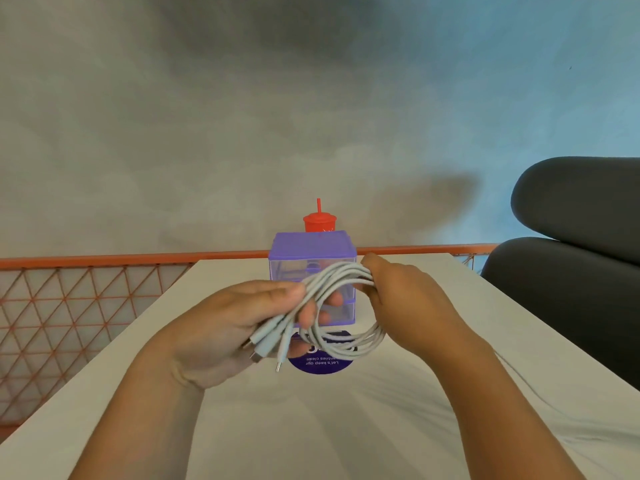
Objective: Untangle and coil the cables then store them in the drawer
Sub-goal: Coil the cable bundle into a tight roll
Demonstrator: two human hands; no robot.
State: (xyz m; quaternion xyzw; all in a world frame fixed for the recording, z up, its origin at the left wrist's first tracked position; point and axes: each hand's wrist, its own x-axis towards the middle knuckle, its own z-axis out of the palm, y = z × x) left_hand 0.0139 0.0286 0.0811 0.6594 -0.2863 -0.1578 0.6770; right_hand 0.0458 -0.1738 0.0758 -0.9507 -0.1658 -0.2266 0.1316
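both my left hand (pixel 242 320) and right hand (pixel 398 292) grip the coiled cables (pixel 341 306); loosening either could spring the loops apart.

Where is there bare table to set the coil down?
Left and right of the drawer box, and the near strip between the forearms. Crowded centre: left hand and right hand hold the coil over the sticker.

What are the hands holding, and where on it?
A coil of grey cables. The left hand grips it by the plug ends; the right hand grips the opposite side.
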